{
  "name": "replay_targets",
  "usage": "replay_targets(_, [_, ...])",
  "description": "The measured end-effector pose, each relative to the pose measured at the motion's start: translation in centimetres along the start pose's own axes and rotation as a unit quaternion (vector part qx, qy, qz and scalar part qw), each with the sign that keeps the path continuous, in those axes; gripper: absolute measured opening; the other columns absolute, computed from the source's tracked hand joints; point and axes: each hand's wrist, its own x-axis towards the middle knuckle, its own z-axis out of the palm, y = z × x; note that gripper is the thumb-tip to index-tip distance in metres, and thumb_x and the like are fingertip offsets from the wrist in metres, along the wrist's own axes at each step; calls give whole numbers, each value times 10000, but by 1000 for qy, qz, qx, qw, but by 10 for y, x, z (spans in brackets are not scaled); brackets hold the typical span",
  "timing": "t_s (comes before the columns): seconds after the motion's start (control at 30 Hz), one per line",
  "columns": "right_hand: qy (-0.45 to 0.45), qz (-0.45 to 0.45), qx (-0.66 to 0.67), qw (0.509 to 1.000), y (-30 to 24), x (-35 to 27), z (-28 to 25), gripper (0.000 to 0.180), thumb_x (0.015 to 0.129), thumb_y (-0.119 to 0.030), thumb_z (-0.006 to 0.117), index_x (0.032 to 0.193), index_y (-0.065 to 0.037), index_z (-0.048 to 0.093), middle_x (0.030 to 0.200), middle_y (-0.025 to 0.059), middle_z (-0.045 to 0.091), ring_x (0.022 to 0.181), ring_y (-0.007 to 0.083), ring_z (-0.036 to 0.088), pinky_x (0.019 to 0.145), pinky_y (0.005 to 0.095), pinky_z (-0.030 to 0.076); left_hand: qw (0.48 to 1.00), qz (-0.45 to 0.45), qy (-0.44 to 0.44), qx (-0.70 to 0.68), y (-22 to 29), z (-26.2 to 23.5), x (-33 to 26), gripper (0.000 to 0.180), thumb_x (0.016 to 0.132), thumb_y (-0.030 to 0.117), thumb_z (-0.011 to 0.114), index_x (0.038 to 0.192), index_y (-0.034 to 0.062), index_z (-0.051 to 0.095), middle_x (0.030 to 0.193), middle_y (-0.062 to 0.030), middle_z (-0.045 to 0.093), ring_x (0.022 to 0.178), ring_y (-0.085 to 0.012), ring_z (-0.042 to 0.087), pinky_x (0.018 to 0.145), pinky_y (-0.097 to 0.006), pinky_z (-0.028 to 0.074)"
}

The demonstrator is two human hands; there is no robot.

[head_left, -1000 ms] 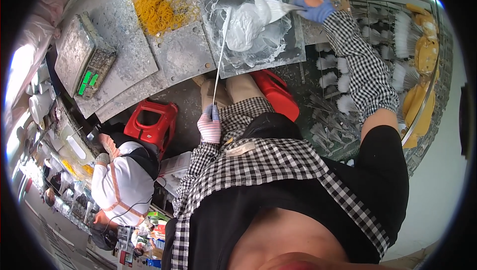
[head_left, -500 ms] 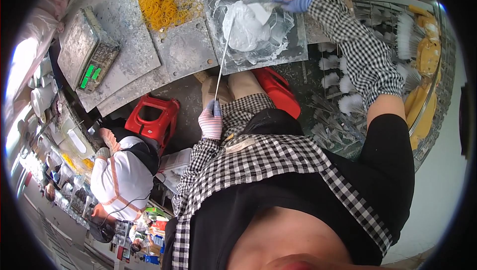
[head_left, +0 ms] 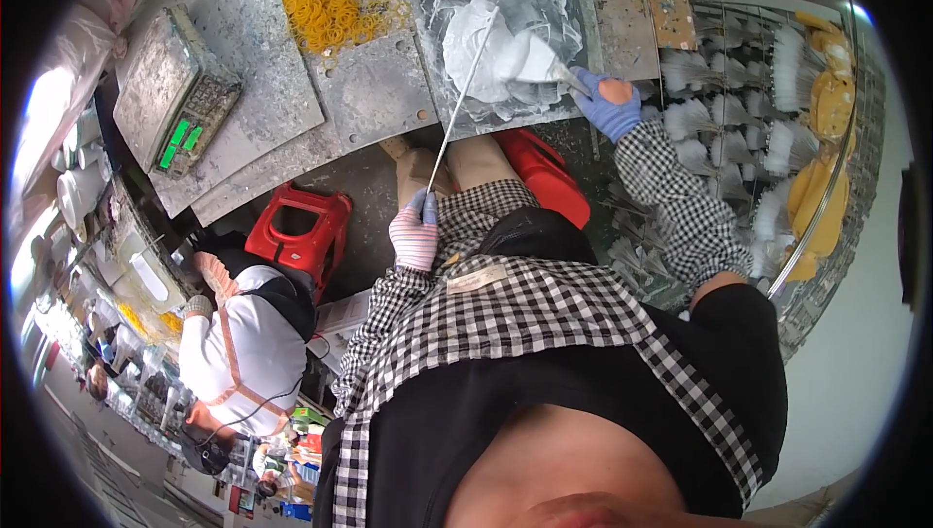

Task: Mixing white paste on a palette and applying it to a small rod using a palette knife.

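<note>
- Head view: white paste [head_left: 468,52] on dark plate [head_left: 491,123], upper middle of frame, on tabletop [head_left: 374,95].
- Right hand [head_left: 608,106]: grip clamped on scraper [head_left: 540,61] handle; paste lies left and slightly up from it. Scraper's long axis runs up-left, blade in paste.
- Left hand [head_left: 415,232], mid-frame: grip closed round thin rod [head_left: 461,108], slanting up-right; tip over paste, contact can't tell.
- Right hand nearer paste.

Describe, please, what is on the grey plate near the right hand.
White paste lies on the plate, heaped and smeared; a flat tool and thin rod overlap it. The surface under the heap is hidden.
</note>
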Motion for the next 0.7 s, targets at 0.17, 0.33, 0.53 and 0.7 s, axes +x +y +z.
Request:
replay_targets(0.17, [-49, 111, 43, 992, -38, -82, 25, 460, 867, -442, 594, 1272, -226, 593, 956, 153, 706, 786, 358, 681, 723, 483, 530, 1000, -3, -6, -23, 4, -10, 7, 205, 927, 184, 655, 1051, 34, 718, 820, -208, 695, 745, -335, 694, 680, -379, 537])
replay_targets(0.33, [-55, 188, 87, 977, -122, -73, 56, 506, 898, -452, 556, 1314, -163, 549, 980, 196, 700, 880, 388, 673, 784, 491, 525, 999, -12, -37, -3, 6, -23, 14, 227, 926, 187, 657, 1062, 14, 712, 833, -214, 701, 757, -328, 706, 696, -371, 544])
replay_targets(0.53, [4, 253, 129, 959, -107, -51, 9, 463, 890, -430, 570, 1287, -192, 581, 931, 203, 705, 866, 416, 669, 784, 494, 523, 998, -4, -56, -14, -4, -38, 22, 232, 937, 216, 639, 1073, 41, 710, 826, -219, 692, 755, -357, 688, 692, -404, 540])
replay_targets(0.7, [-64, 284, 94, 952, -101, -90, 15, 491, 872, -462, 586, 1305, -230, 586, 1004, 177, 709, 901, 388, 679, 808, 474, 532, 992, 44, -112, 37, 13, -59, 29, 242, 950, 234, 615, 1100, 61, 692, 899, -218, 693, 831, -382, 680, 737, -416, 540])
